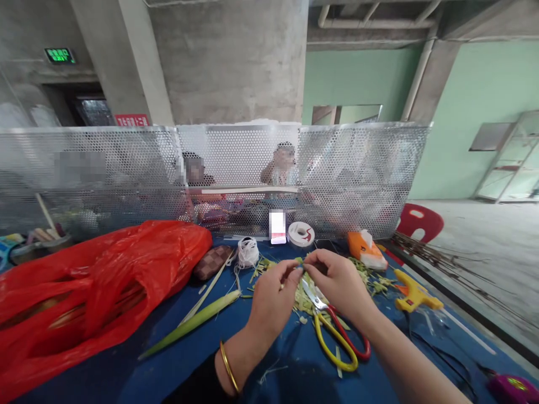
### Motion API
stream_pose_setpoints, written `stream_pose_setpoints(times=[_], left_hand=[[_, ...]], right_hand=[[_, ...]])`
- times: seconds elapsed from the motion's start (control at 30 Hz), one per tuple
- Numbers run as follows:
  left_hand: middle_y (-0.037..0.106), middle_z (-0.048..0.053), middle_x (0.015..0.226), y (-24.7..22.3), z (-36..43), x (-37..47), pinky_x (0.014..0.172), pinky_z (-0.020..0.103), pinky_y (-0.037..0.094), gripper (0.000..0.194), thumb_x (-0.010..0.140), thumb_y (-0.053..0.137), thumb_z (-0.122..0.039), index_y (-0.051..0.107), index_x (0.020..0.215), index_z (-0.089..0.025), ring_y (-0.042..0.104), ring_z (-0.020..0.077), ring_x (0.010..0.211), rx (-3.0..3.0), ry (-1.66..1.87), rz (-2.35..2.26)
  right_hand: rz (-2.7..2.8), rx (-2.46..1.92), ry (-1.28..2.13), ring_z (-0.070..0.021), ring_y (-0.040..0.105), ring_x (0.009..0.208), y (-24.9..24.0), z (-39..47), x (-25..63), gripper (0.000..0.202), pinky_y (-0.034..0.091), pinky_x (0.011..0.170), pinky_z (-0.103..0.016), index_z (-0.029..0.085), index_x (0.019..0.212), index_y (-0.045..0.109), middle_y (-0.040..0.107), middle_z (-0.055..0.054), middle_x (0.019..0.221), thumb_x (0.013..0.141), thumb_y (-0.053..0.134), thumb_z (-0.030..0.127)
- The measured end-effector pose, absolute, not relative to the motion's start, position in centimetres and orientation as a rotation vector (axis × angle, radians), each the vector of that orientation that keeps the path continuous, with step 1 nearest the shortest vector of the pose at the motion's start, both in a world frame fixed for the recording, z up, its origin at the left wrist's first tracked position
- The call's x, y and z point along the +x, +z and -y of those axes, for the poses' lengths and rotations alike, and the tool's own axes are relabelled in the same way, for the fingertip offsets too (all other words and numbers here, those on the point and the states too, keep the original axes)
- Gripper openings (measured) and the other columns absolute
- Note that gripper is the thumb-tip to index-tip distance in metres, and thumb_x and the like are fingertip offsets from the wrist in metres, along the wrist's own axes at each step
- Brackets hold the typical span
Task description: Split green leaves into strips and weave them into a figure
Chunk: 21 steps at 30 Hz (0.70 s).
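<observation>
My left hand (273,297) and my right hand (339,280) meet over the middle of the blue table (290,365). Both are closed, thumbs against fingers, with the fingertips nearly touching. A small greenish bit shows between the tips, too tiny to name. Beneath my hands lies a pile of pale green leaf scraps (301,300). Scissors (330,328) with one red and one yellow handle rest on the table below my right hand, blades partly hidden by it. Left of my left hand is a long green husk-like leaf (193,322).
A red plastic bag (138,269) covers the left side. White string (247,252), a white spool (301,233), a lit phone (277,227) and a tissue pack (365,251) stand farther back. At right lies a yellow glue gun (415,292). A perforated metal screen (240,157) stands behind, people beyond it.
</observation>
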<state>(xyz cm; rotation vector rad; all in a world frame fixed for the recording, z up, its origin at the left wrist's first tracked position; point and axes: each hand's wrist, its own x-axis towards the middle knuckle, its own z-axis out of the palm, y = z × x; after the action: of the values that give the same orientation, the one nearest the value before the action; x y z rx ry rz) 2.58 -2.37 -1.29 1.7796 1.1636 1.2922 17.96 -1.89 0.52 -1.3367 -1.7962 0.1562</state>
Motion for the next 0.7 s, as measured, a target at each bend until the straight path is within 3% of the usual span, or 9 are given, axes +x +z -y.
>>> stream_pose_setpoints(times=[0.1, 0.37, 0.53, 0.7], left_hand=[[0.072, 0.006, 0.096, -1.7, 2.1, 2.9, 0.081, 0.033, 0.046, 0.017, 0.085, 0.060, -0.034, 0.066, 0.097, -0.023, 0.065, 0.0239, 0.093, 1.730, 1.385, -1.228], [0.069, 0.003, 0.080, -1.7, 1.5, 3.0, 0.067, 0.028, 0.049, 0.021, 0.082, 0.061, -0.031, 0.067, 0.098, -0.020, 0.063, 0.0164, 0.066, 1.466, 1.283, -0.994], [0.061, -0.001, 0.067, -0.9, 1.4, 2.5, 0.051, 0.022, 0.044, 0.027, 0.079, 0.065, -0.040, 0.070, 0.090, -0.017, 0.055, 0.0098, 0.049, 1.198, 1.123, -0.933], [0.069, 0.005, 0.075, -0.5, 1.4, 2.0, 0.059, 0.024, 0.051, 0.027, 0.077, 0.070, -0.041, 0.069, 0.085, -0.015, 0.065, 0.0129, 0.060, 0.979, 0.978, -0.809]], right_hand=[[1.783, -1.356, 0.144, -0.0163, 0.059, 0.059, 0.3, 2.1, 17.5, 0.014, 0.041, 0.055, -0.025, 0.021, 0.071, 0.064, 0.066, 0.000, 0.066, 0.080, 0.054, 0.022], [1.868, -1.314, 0.213, -0.0180, 0.062, 0.066, 0.4, 2.3, 17.2, 0.015, 0.043, 0.059, -0.025, 0.021, 0.073, 0.067, 0.069, -0.001, 0.071, 0.081, 0.055, 0.018], [1.907, -1.246, 0.184, -0.0192, 0.065, 0.077, 0.3, 2.2, 17.3, 0.013, 0.046, 0.067, -0.027, 0.022, 0.082, 0.068, 0.071, -0.002, 0.081, 0.085, 0.056, 0.018], [2.035, -1.293, 0.052, -0.0185, 0.065, 0.074, 0.4, 2.6, 17.0, 0.014, 0.044, 0.064, -0.027, 0.022, 0.089, 0.067, 0.069, -0.003, 0.089, 0.087, 0.055, 0.015]])
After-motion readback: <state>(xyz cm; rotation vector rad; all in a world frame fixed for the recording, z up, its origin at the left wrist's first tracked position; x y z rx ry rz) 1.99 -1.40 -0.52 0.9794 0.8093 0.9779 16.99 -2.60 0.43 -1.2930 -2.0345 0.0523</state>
